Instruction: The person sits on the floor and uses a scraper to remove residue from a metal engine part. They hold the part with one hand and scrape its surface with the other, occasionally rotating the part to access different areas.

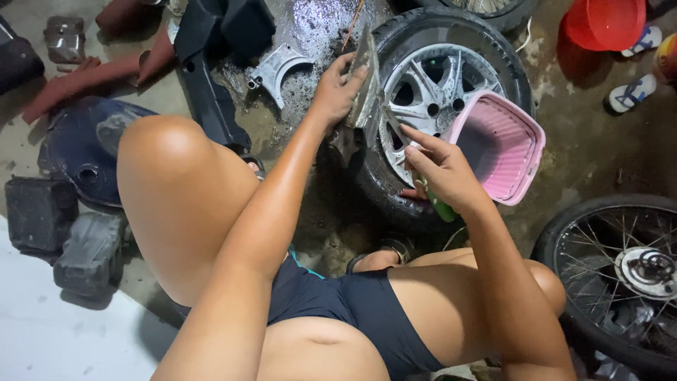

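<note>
A flat, grimy metal part (365, 81) stood on edge at the left rim of the alloy wheel (430, 92), its long axis running roughly up and down in the view, top end pointing away from the person. It was grey, wet and dirt-streaked, thin when seen edge-on. The left hand (337, 90) was clamped on it, fingers wrapped over its upper edge. The right hand (438, 169) was closed around a green object (443, 209), mostly hidden in the palm, with the fingertips reaching toward the part's lower end and the wheel's silver spokes. The wheel lay tilted on wet concrete, its black tyre (508, 67) ringing it. A pink plastic basket (502, 144) rested against the wheel's right side, just beside the right hand, leaving little room there. Left of the part, a grey curved bracket (276, 69) and black plastic fairing (211, 85) lay near. A spoked wheel (627, 271) sat well apart at lower right, a red basin (606, 22) at the top.
</note>
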